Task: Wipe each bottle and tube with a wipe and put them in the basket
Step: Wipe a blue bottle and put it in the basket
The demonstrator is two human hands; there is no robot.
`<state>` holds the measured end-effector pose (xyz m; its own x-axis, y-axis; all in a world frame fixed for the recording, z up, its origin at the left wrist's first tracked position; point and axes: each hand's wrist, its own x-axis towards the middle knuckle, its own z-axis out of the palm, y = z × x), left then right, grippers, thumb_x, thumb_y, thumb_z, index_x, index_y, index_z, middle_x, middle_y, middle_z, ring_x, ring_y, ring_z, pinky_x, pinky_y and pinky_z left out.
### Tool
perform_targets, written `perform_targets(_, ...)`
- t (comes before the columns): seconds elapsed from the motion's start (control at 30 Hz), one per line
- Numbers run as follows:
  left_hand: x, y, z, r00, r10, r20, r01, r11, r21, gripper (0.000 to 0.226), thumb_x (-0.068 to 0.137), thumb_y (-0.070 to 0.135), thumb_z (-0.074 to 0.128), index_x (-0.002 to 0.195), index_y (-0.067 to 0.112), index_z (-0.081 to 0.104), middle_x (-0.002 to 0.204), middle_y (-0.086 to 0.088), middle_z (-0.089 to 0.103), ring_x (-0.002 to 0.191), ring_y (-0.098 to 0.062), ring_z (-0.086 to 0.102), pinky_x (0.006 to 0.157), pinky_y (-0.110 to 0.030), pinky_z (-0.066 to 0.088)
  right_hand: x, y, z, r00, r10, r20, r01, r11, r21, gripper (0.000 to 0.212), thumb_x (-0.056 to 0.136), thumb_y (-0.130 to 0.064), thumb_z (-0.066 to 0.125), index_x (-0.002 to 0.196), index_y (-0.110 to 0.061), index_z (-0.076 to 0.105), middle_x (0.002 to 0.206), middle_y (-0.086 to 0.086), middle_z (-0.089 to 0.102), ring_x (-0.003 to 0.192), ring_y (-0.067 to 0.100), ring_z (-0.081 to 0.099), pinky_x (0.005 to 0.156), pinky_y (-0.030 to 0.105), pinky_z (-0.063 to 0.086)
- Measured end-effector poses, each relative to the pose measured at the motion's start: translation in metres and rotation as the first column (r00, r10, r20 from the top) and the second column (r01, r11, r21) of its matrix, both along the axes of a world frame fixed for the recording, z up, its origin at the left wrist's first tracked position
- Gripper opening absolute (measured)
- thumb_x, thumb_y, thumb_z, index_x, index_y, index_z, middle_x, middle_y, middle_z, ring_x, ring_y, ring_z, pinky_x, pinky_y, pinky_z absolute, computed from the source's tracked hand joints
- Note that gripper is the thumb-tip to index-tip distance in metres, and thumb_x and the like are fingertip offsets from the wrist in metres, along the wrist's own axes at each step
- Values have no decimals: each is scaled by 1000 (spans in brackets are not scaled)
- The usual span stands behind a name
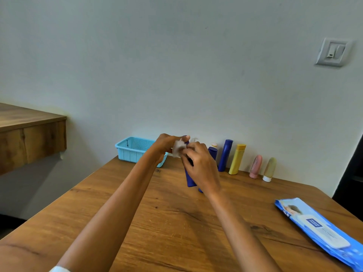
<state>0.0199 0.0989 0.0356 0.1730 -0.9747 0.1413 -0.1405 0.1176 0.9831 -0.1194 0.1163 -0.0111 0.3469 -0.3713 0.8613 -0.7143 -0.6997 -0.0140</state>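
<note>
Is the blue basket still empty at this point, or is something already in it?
Seemingly empty: the blue basket shows only bare mesh inside, though the left hand hides its right end.

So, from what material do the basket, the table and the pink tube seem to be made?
The basket looks like moulded plastic, light blue and matte: its walls are a regular grid of small holes. The table looks like wood or a wood-pattern laminate, with brown grain and dark knots; which one, I cannot tell. The pink tube seems soft plastic, with a smooth, slightly shiny surface.

Probably a home room: wooden table (176, 222), painted wall (176, 65), light switch (332, 52).
</note>
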Motion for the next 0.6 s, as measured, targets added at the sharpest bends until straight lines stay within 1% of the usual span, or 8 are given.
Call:
perform_targets(0.03, 2, 0, -1, 1000, 2, 0, -2, 1000, -17, 25, 80, 33, 71, 68, 14, 62, 61, 3, 65, 54, -5, 58, 33, -8, 37, -1, 0, -1, 1000, 10, -20, -10, 1000, 12, 11, 87, -20, 64, 90, -10, 67, 94, 2, 60, 88, 12, 54, 61, 19, 47)
perform_targets(0.1, 5, -1, -4, 1000, 0, -13, -1, 999, -45, 26, 80, 38, 70, 77, 14, 64, 71, 4, 64, 64, -4, 58, 35, -6, 36, -5, -2, -4, 999, 35, -2, -35, 997, 69, 11, 85, -22, 63, 84, -11, 63, 90, -1, 58, 83, 9, 52, 58, 17, 44)
perform_targets(0.2, 12, -3, -5, 1000, 2, -13, -3, 997, -83, 27, 83, 37, 67, 88, 11, 64, 80, 3, 65, 70, -5, 60, 37, -4, 37, -9, -6, -11, 987, 62, 149, -91, 976, 196, 11, 85, -21, 63, 84, -12, 59, 88, -3, 56, 79, 7, 51, 63, 16, 43)
perform_targets(0.3, 12, -3, -5, 998, -59, 34, 63, 992, -107, 21, 85, 35, 65, 82, 14, 67, 76, 5, 67, 61, 0, 64, 40, -3, 39, -12, -12, -11, 961, 55, 271, -133, 951, 280, 8, 90, -18, 58, 93, -11, 58, 95, -1, 60, 85, 8, 55, 71, 21, 47)
perform_targets(0.4, 10, -2, -4, 990, -130, 60, 136, 985, -103, 19, 86, 36, 62, 77, 20, 68, 67, 11, 70, 59, 1, 64, 48, -8, 44, -10, -13, -2, 919, 95, 383, -210, 940, 270, 15, 95, -16, 52, 104, -10, 62, 107, 1, 63, 97, 8, 58, 80, 23, 50)
perform_targets(0.47, 8, -4, -2, 989, -132, 65, 138, 985, -101, 16, 87, 32, 61, 77, 21, 67, 62, 13, 70, 58, 1, 64, 59, -18, 46, -7, -11, 3, 929, 124, 349, -202, 959, 198, 23, 95, -15, 52, 115, -9, 62, 116, 4, 62, 105, 8, 56, 87, 19, 47)
perform_targets(0.53, 10, -6, 0, 993, -116, 28, 118, 983, -142, 17, 88, 28, 60, 75, 18, 66, 55, 13, 67, 51, 3, 61, 53, -14, 46, -3, -8, 3, 939, 173, 296, -225, 963, 148, 27, 94, -13, 54, 119, -9, 62, 121, 3, 62, 110, 7, 54, 90, 17, 44)
perform_targets(0.6, 15, -5, 0, 996, -92, -4, 90, 979, -182, 19, 88, 30, 61, 75, 17, 66, 56, 13, 67, 50, 4, 60, 45, -7, 42, -4, -7, 1, 941, 216, 262, -264, 950, 166, 24, 92, -15, 56, 113, -9, 65, 114, 2, 64, 104, 7, 56, 85, 16, 46)
